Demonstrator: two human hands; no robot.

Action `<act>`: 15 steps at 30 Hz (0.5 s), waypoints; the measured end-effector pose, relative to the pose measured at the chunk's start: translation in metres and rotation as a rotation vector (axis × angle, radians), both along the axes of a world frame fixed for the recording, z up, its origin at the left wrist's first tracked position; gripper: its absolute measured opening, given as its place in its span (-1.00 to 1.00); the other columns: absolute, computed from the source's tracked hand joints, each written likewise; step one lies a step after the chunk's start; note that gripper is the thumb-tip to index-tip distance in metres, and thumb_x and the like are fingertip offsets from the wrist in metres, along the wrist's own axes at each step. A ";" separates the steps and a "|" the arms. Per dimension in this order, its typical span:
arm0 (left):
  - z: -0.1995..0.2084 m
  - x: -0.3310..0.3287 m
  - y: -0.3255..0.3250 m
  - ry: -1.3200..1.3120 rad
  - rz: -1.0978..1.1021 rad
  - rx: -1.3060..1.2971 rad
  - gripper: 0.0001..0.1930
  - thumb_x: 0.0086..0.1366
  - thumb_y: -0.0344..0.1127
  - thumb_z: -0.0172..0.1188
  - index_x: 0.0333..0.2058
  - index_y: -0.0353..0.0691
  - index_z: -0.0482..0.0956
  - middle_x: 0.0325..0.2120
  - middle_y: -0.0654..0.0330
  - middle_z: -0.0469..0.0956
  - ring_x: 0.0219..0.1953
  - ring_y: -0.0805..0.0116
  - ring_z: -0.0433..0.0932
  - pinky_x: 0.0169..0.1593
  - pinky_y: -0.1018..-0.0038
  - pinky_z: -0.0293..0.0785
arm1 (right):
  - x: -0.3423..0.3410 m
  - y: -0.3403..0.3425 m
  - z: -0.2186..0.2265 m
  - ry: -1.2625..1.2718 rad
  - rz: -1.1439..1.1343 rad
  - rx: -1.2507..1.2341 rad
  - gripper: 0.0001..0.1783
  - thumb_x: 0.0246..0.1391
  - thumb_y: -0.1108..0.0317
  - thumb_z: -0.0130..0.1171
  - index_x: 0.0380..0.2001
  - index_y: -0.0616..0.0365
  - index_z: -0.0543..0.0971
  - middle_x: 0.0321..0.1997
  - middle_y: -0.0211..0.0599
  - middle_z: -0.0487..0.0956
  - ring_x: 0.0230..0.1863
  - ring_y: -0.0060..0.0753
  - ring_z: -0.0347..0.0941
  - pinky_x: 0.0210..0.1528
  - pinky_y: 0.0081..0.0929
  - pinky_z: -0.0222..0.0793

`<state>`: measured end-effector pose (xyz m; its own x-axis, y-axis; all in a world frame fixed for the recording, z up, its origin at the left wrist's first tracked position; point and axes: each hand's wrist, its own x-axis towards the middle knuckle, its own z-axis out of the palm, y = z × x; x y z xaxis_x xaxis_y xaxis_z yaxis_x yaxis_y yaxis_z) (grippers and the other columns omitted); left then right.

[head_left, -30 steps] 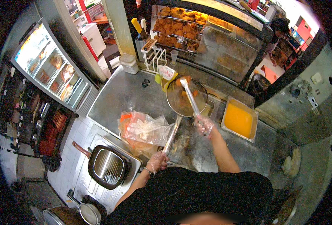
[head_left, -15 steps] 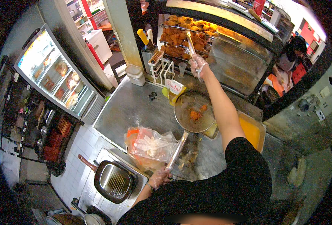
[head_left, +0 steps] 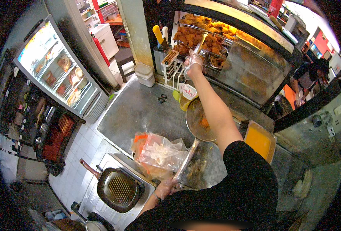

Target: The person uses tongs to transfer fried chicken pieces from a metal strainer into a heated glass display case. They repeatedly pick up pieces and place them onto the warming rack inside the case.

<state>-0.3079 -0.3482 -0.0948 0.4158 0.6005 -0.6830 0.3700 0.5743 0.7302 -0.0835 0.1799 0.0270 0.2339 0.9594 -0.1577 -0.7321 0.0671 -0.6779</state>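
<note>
My left hand (head_left: 165,188), in a clear glove, grips the long handle of a metal pan (head_left: 198,119) that sits over the steel counter with orange-brown fried pieces in it. My right hand (head_left: 193,61), also gloved, is stretched far forward and holds metal tongs (head_left: 198,45). The tong tips reach into the heap of fried chicken (head_left: 201,32) inside the glass display case. My right arm crosses above the pan.
Clear plastic bags (head_left: 159,154) lie on the steel counter (head_left: 139,111). A dark grill pan (head_left: 118,188) sits at lower left, an orange tray (head_left: 259,141) at right, a glass-door fridge (head_left: 58,73) at left. Another person (head_left: 311,75) stands behind the case.
My right hand has lifted the tongs from the pan and reached up and forward into the display case. My left hand has stayed on the pan handle.
</note>
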 end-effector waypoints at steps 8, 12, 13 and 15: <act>-0.016 0.000 -0.008 -0.143 0.192 -0.192 -0.67 0.40 0.02 0.07 -0.10 -0.11 0.50 -0.48 0.39 0.48 -0.60 0.58 0.43 -0.60 0.62 0.28 | -0.020 -0.011 0.022 0.218 -0.019 -0.041 -0.83 0.26 0.21 0.15 -0.35 -0.06 0.39 -0.71 -0.49 0.27 -0.79 -0.58 0.11 -0.76 -0.58 0.05; -0.019 0.000 -0.003 -0.114 0.093 -0.128 -0.65 0.40 0.02 0.08 -0.07 -0.12 0.50 -0.46 0.37 0.47 -0.59 0.55 0.42 -0.59 0.60 0.29 | -0.031 -0.030 0.017 0.284 -0.037 -0.008 -0.80 0.28 0.12 0.11 -0.36 -0.10 0.38 -0.70 -0.54 0.25 -0.80 -0.58 0.09 -0.75 -0.57 0.01; -0.018 0.000 -0.003 -0.181 0.133 -0.152 -0.65 0.40 0.02 0.07 -0.07 -0.12 0.50 -0.46 0.36 0.47 -0.59 0.54 0.43 -0.59 0.60 0.30 | -0.030 -0.031 0.014 0.259 -0.048 0.029 -0.76 0.29 0.10 0.09 -0.40 -0.09 0.34 -0.69 -0.54 0.25 -0.79 -0.58 0.09 -0.73 -0.54 0.03; -0.012 0.000 -0.005 -0.189 0.166 -0.208 -0.65 0.40 0.03 0.07 -0.06 -0.11 0.50 -0.45 0.35 0.47 -0.58 0.53 0.43 -0.58 0.59 0.31 | -0.026 -0.026 0.009 0.319 -0.088 0.039 -0.73 0.29 0.09 0.07 -0.43 -0.09 0.32 -0.69 -0.53 0.25 -0.79 -0.57 0.10 -0.72 -0.51 0.03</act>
<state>-0.3076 -0.3532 -0.1069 0.4548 0.5267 -0.7182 0.1276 0.7596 0.6378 -0.1099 0.1536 0.0355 0.2610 0.9444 -0.2001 -0.8974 0.1610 -0.4107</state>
